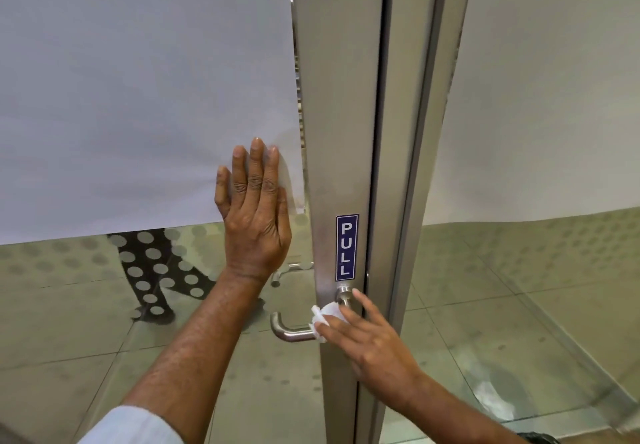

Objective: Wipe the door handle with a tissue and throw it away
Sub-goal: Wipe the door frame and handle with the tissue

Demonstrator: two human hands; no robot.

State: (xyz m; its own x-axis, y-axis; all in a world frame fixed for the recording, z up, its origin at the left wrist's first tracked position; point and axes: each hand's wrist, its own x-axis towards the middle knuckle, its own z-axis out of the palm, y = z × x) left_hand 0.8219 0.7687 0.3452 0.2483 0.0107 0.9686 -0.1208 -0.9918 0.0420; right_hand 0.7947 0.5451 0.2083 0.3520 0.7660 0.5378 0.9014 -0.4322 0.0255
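A brushed steel lever door handle (287, 331) juts left from the metal door stile (341, 132), below a blue PULL sign (346, 247). A crumpled white tissue (325, 315) is pressed against the handle near its round base. My right hand (370, 336) holds that tissue, fingers wrapped over it and the handle. Higher up, my left hand (254, 215) lies flat on the glass door panel (138, 287), fingers together and pointing up, holding nothing.
White sheets cover the upper glass (145, 90) on both sides of the frame. A second glass panel (536, 287) stands to the right. Behind the glass, a person's legs (152, 270) stand on the tiled floor.
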